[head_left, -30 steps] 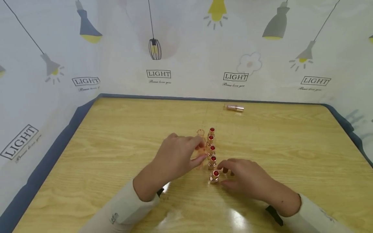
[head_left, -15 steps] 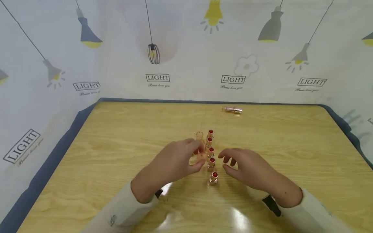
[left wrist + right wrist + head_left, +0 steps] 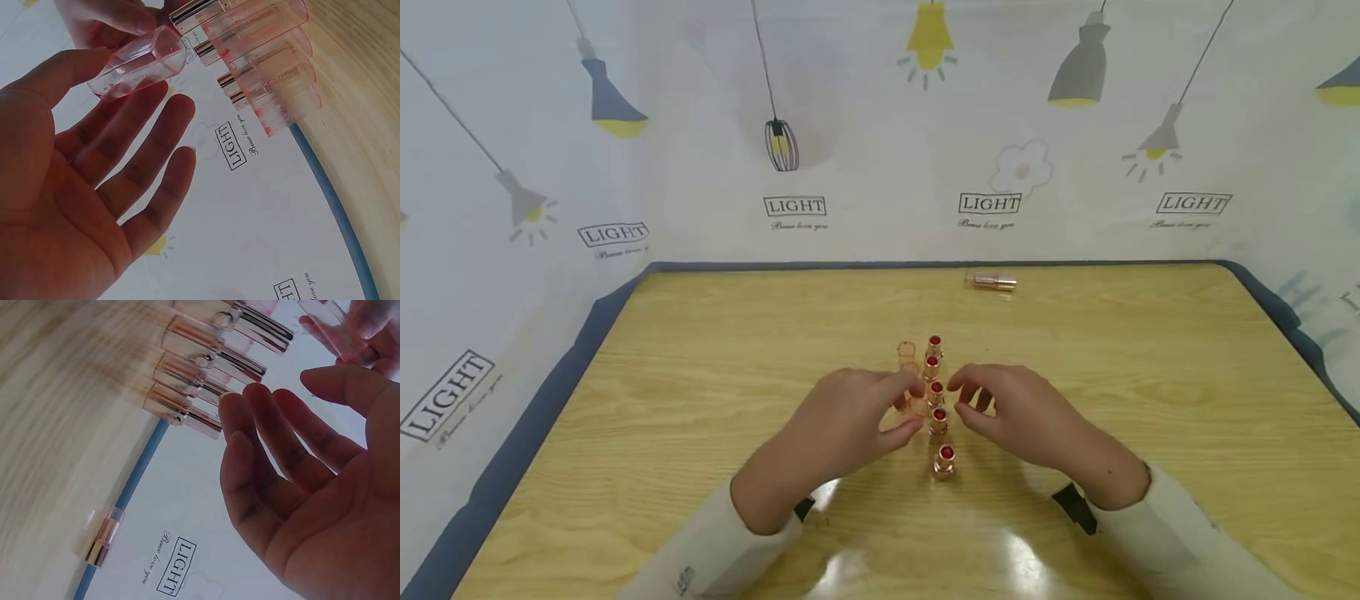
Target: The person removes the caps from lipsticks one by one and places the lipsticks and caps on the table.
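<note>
Several lipsticks with red tips stand uncapped in a row down the middle of the table, among them the nearest lipstick (image 3: 944, 461). Beside them on the left stand several clear pinkish caps (image 3: 281, 69), partly hidden in the head view by my left hand (image 3: 842, 425). That hand pinches a clear cap (image 3: 140, 62) between thumb and fingers, tilted in the right wrist view. My right hand (image 3: 1022, 408) hovers just right of the middle of the row, its fingers loosely bent and no object visible in them.
Farther back on the wooden table (image 3: 737, 325), a lipstick (image 3: 995, 282) with a clear cap end lies on its side. Behind the table's far edge rises a white cloth backdrop (image 3: 865, 167) printed with lamps.
From beside the nearest lipstick, my right hand has moved away from me along the row to its middle. My left hand stays nearly in place. The nearest lipstick still stands.
</note>
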Available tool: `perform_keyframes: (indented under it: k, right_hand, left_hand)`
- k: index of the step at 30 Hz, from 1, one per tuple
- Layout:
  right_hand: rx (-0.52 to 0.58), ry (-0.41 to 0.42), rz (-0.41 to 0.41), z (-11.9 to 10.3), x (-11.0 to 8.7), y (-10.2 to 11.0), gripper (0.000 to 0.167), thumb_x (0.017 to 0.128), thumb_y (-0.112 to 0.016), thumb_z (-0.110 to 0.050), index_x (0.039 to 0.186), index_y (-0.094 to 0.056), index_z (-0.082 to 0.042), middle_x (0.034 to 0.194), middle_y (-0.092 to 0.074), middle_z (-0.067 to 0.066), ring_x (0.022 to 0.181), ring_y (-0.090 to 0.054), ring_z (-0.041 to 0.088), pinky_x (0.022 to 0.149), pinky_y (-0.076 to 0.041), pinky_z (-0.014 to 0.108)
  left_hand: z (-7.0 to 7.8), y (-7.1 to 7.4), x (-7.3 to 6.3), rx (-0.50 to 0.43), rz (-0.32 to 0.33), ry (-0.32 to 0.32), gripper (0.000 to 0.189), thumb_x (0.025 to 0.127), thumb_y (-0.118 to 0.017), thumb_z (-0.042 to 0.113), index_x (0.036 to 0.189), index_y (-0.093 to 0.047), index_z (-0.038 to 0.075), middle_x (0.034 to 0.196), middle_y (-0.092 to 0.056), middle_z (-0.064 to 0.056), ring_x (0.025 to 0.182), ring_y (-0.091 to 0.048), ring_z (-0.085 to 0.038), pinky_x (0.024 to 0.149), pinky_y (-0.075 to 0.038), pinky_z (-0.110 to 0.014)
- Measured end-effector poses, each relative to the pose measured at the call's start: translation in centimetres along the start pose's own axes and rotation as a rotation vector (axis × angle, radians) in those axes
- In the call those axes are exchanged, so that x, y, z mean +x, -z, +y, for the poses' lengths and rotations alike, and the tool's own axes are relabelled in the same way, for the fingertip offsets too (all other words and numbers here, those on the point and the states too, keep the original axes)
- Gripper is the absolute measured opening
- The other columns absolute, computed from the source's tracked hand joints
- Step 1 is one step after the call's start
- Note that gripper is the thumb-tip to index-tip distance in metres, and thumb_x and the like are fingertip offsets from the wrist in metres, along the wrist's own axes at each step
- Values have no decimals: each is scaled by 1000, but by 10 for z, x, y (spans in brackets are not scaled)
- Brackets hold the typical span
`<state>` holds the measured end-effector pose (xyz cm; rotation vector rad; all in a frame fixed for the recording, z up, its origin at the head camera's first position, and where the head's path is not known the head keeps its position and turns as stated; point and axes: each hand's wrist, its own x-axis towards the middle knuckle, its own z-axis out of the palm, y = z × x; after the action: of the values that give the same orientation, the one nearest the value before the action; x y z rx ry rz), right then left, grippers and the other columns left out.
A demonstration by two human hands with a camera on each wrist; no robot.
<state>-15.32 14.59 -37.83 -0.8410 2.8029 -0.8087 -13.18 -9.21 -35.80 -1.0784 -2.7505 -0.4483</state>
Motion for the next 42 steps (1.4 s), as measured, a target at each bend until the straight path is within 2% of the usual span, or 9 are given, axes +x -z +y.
perform_keyframes:
  k: [6,10,13,16,21,26,29,33,42]
  right_hand:
    - [-2,6,4,1,-1,-2,19,94,-68,-16,112,-71,-11,98,-73,-6,79,-63,5,68,-52,26]
    - [-6,-13,18,2,-2,0,20,93,-68,-17,112,-71,-11,97,-73,-5,78,-64,6,67,-53,27]
    - [0,-30,21,2,-2,2,20,94,-68,-18,112,-71,-11,97,-73,-5,78,-64,6,67,-53,27]
    - [6,-38,12,2,-1,3,20,94,-67,-19,113,-70,-11,98,-73,-5,79,-64,6,68,-53,27]
    - [10,-37,-3,1,-3,3,20,95,-66,-19,113,-70,-11,98,-73,-5,79,-64,6,67,-52,27]
    - [5,-42,-13,1,-3,3,21,95,-66,-20,113,-70,-11,98,-73,-5,79,-63,6,67,-52,27]
    - [10,-43,-17,1,-3,2,21,96,-66,-20,114,-70,-11,98,-73,-5,79,-63,5,67,-52,27]
    - [6,-49,-14,2,-4,0,21,95,-66,-21,114,-70,-11,98,-73,-5,79,-63,5,67,-52,27]
    - [-7,-60,-32,4,-2,-1,25,95,-67,-24,117,-69,-11,99,-73,-5,80,-63,5,69,-52,27]
  left_hand:
    - [0,2,-1,-7,-17,2,22,87,-76,33,101,-65,19,82,-73,9,62,-62,-5,62,-51,-24]
    - [1,1,-1,2,-23,-10,20,86,-76,29,100,-66,20,87,-66,9,59,-53,-5,59,-47,-23]
    - [1,1,-1,-6,-52,-10,20,84,-76,25,100,-65,20,89,-63,8,58,-47,-4,58,-44,-22]
    - [2,3,-1,-26,-98,3,21,83,-76,22,100,-64,20,88,-64,9,57,-47,-4,62,-46,-24]
    - [5,7,-2,-19,-131,11,20,83,-76,25,99,-64,21,83,-66,11,54,-45,-1,67,-48,-28]
    - [6,9,-4,19,-127,-5,19,82,-77,30,96,-65,23,79,-65,13,53,-44,1,63,-44,-27]
    - [7,9,-4,16,-172,8,20,84,-77,33,97,-65,23,78,-63,12,52,-44,0,58,-41,-24]
    - [7,6,-3,13,-239,34,21,85,-77,34,98,-65,22,78,-64,10,53,-46,-1,57,-40,-24]
    - [4,-4,0,71,-327,86,23,86,-77,40,99,-67,24,68,-54,13,51,-44,-6,54,-38,-28]
